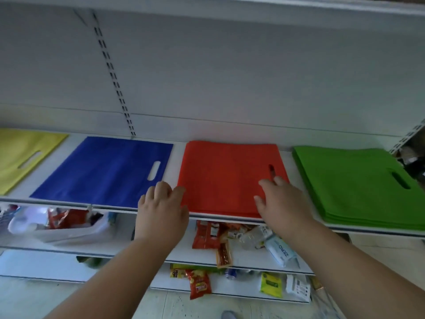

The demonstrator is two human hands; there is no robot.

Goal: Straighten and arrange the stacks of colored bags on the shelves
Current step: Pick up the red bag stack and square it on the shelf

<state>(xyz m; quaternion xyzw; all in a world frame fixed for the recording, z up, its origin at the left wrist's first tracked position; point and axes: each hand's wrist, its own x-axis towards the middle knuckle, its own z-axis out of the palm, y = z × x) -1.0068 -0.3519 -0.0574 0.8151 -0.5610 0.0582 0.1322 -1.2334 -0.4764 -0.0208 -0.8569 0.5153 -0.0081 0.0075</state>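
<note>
Side by side on a white shelf [177, 162] lie stacks of flat bags: yellow [20, 155] at the far left, then blue [103, 171], red [225, 176], and green [358, 185] on the right. My left hand [161, 208] rests at the front left corner of the red stack, fingers relaxed along its left edge. My right hand [282, 203] lies flat on the red stack's front right part, fingers spread, fingertips near the handle cut-out. The blue bag lies skewed; the green stack is thick and its layers fan out at the front.
Lower shelves hold snack packets [207, 233], a water bottle [255, 238], a white tissue pack [280, 249] and a white plastic bin [69, 229]. A slotted upright [115, 81] runs up the grey back panel. Another shelf hangs overhead.
</note>
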